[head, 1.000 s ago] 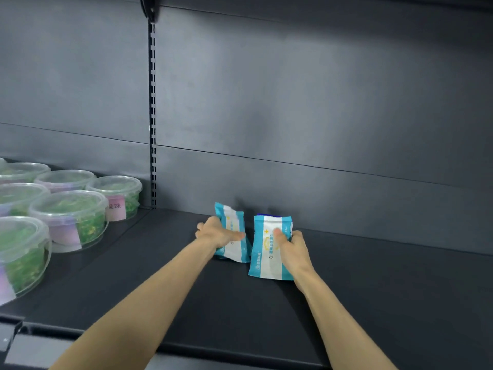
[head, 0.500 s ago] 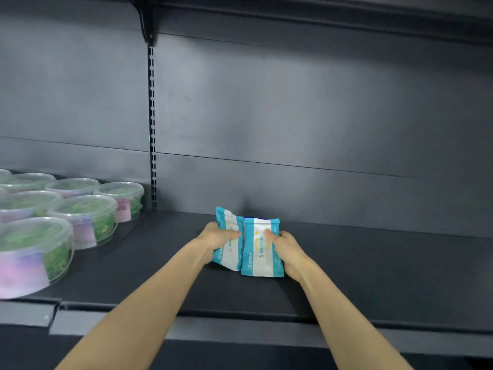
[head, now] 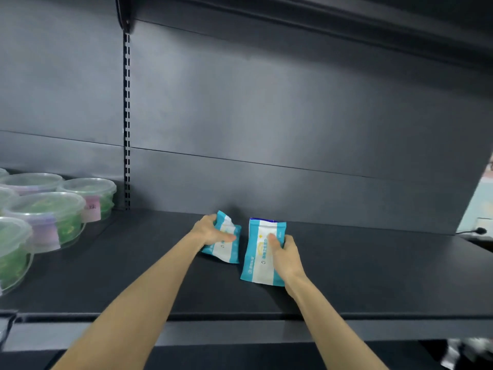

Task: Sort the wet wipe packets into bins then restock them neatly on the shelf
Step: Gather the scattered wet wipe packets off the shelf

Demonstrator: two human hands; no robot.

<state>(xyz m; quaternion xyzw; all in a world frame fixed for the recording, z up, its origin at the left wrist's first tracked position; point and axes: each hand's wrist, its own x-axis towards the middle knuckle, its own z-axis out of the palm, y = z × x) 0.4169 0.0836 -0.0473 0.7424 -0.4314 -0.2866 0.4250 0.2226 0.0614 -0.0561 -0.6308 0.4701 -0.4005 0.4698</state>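
Note:
Two blue-and-white wet wipe packets lie on the dark shelf [head: 373, 276] near its back wall. My left hand [head: 210, 232] grips the left packet [head: 226, 249] from its left side, thumb across the front. My right hand [head: 286, 253] holds the right packet [head: 260, 259] by its right edge, thumb pressed on the face. That packet lies flat with its top toward the back wall. A narrow gap separates the two packets.
Several clear lidded tubs [head: 53, 217] with green contents and pink labels stand on the neighbouring shelf bay at left. A slotted upright [head: 127, 121] divides the bays. The shelf's front lip [head: 240, 335] runs below my forearms. An upper shelf [head: 320, 20] overhangs.
The two packets were pressed together half a second ago; now they sit apart, the right one moved rightward and lying flatter. The camera view has shifted upward and to the right.

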